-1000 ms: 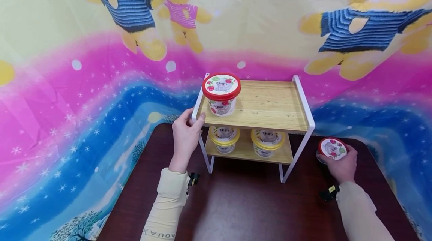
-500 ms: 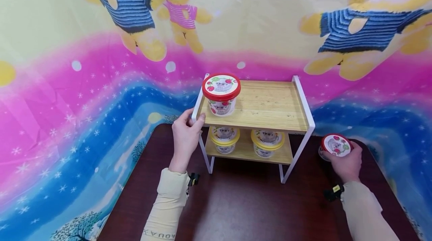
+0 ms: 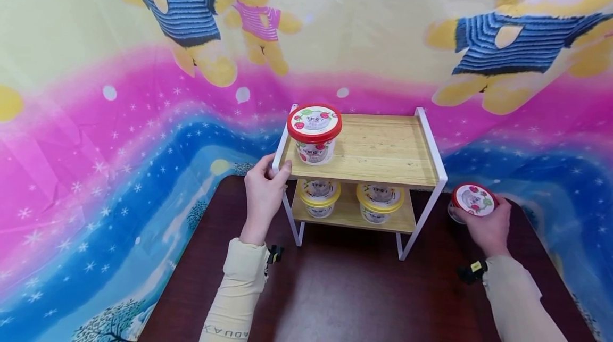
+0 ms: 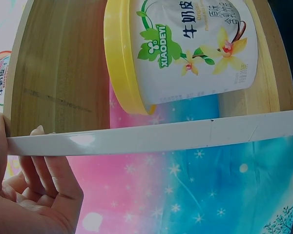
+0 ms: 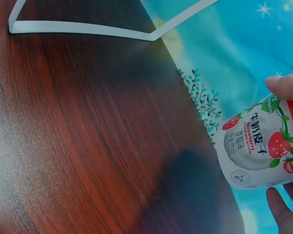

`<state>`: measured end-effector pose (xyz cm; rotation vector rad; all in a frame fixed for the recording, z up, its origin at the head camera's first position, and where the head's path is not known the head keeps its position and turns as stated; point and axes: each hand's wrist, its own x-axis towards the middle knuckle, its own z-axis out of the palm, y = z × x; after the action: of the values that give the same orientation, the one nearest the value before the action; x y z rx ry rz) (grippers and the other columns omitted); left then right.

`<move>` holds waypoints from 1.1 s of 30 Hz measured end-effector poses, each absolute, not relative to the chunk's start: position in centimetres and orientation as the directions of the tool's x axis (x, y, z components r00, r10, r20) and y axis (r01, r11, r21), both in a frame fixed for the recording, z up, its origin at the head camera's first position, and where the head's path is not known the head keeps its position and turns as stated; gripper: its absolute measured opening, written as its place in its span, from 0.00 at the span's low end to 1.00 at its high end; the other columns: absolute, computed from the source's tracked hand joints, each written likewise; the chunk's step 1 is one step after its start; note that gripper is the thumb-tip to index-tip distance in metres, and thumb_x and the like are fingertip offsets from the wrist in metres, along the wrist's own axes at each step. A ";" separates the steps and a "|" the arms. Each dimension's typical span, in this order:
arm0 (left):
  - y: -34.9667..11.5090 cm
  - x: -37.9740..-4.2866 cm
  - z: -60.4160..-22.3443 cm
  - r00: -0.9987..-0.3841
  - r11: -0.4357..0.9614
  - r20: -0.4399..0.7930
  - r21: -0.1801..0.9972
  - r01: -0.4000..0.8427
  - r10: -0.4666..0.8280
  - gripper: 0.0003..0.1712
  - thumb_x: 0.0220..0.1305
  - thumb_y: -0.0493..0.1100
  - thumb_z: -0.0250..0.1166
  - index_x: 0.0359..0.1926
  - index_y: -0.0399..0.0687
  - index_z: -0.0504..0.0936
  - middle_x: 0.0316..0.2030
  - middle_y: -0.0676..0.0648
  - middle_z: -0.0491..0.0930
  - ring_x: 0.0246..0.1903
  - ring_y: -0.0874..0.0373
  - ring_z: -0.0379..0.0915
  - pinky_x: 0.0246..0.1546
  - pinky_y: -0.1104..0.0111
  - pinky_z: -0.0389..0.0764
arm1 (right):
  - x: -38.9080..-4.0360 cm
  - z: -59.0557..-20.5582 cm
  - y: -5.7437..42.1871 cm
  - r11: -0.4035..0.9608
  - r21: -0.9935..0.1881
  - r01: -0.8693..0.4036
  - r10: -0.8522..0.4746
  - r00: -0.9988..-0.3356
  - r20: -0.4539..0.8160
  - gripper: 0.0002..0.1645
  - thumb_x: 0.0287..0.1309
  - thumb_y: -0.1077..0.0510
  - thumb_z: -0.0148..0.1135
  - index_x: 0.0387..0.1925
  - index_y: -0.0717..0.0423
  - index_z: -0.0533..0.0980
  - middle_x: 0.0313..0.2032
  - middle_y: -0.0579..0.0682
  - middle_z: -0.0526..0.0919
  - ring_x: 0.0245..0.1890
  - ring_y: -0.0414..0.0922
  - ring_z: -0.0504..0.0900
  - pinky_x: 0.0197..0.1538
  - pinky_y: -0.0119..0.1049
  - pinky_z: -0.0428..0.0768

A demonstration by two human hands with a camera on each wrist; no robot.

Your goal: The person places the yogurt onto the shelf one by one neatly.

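My left hand (image 3: pixel 265 188) grips the front left corner of a two-tier wooden shelf rack (image 3: pixel 383 150); in the left wrist view its thumb and fingers (image 4: pixel 58 178) lie around the white metal frame. My right hand (image 3: pixel 490 227) holds a red-lidded strawberry milk cup (image 3: pixel 474 200), to the right of the rack. In the right wrist view this cup (image 5: pixel 259 144) is gripped near its lid, with a dark shadow on the table below it. Another red-lidded cup (image 3: pixel 314 134) stands upright at the left of the top shelf.
Two yellow-lidded cups (image 3: pixel 380 202) stand on the lower shelf, the left one (image 3: pixel 319 198) under the upper red-lidded cup. The rack stands on a dark brown table (image 3: pixel 354 294). Behind it hangs a backdrop (image 3: pixel 383 28) printed with bears.
My right hand, holding the red-lidded cup, has shifted first right, then slightly back left and farther from me. My left hand and the rack have stayed in place.
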<state>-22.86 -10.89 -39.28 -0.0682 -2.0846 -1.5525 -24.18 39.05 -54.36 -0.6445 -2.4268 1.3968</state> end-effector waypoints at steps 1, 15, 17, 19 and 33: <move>-10.9 -22.9 -39.3 -0.855 0.337 0.443 0.875 0.348 -0.268 0.21 0.66 0.49 0.70 0.56 0.45 0.85 0.19 0.45 0.73 0.17 0.53 0.76 0.18 0.61 0.82 | -24.2 -54.3 39.0 0.437 -0.867 0.238 0.499 -0.867 0.013 0.65 0.59 0.44 0.74 0.79 0.55 0.39 0.74 0.64 0.51 0.74 0.63 0.52 0.73 0.59 0.54; -10.8 -22.8 -39.2 -0.848 0.340 0.454 0.870 0.357 -0.272 0.20 0.66 0.49 0.71 0.55 0.45 0.86 0.18 0.45 0.72 0.16 0.54 0.75 0.17 0.63 0.81 | -24.2 -52.5 37.5 0.430 -0.884 0.182 0.521 -0.850 0.078 0.63 0.58 0.43 0.74 0.78 0.50 0.41 0.74 0.59 0.53 0.74 0.56 0.54 0.74 0.52 0.56; -10.9 -22.8 -39.2 -0.849 0.339 0.454 0.870 0.358 -0.270 0.20 0.66 0.49 0.71 0.55 0.44 0.86 0.18 0.46 0.72 0.16 0.54 0.76 0.18 0.63 0.81 | -24.2 -52.3 37.3 0.427 -0.886 0.182 0.524 -0.848 0.079 0.63 0.58 0.43 0.74 0.78 0.49 0.41 0.74 0.58 0.53 0.75 0.56 0.54 0.74 0.51 0.56; -10.9 -22.8 -39.1 -0.850 0.338 0.453 0.871 0.357 -0.270 0.21 0.66 0.49 0.71 0.55 0.44 0.85 0.18 0.46 0.72 0.16 0.54 0.76 0.18 0.63 0.81 | -24.2 -52.0 37.1 0.424 -0.887 0.183 0.527 -0.846 0.077 0.63 0.58 0.43 0.74 0.79 0.48 0.41 0.75 0.58 0.53 0.75 0.55 0.53 0.74 0.51 0.55; -10.9 -22.8 -39.3 -0.858 0.331 0.435 0.880 0.341 -0.273 0.22 0.66 0.50 0.71 0.56 0.45 0.85 0.19 0.45 0.72 0.17 0.53 0.76 0.19 0.62 0.82 | -24.0 -50.8 36.4 0.430 -0.890 0.152 0.522 -0.846 0.108 0.62 0.57 0.43 0.75 0.79 0.44 0.42 0.75 0.53 0.53 0.75 0.51 0.53 0.74 0.50 0.58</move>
<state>-22.81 -10.91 -39.25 -0.0596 -2.0840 -1.5615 -23.99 36.42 -50.79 -0.5746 -2.3205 1.3879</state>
